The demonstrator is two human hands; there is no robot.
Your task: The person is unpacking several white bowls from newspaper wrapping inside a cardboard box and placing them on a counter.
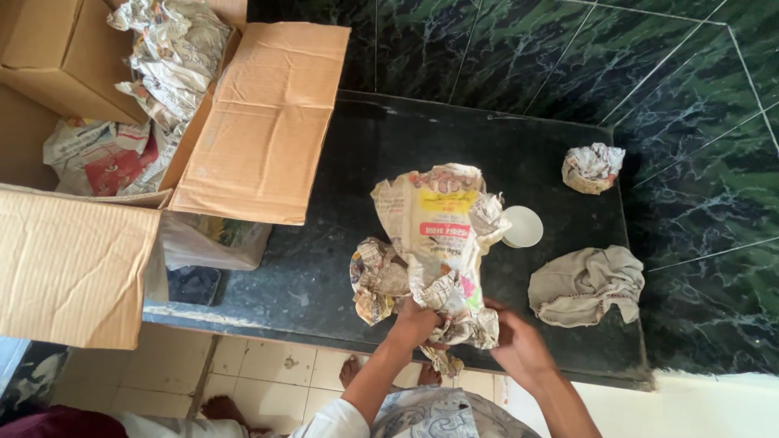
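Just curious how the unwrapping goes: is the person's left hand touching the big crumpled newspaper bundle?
Touching. The head view shows the left hand gripping the lower edge of the newspaper bundle, fingers pressed into the paper with no gap.

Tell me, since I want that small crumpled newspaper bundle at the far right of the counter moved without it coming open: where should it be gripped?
Grip the small newspaper bundle around its middle, coming from above with fingers on opposite sides. It sits alone on the dark counter, a compact rounded lump with loose folds on top, so a top-down pinch across its width probably holds the paper closed. The grey cloth lies nearer, apart from it.
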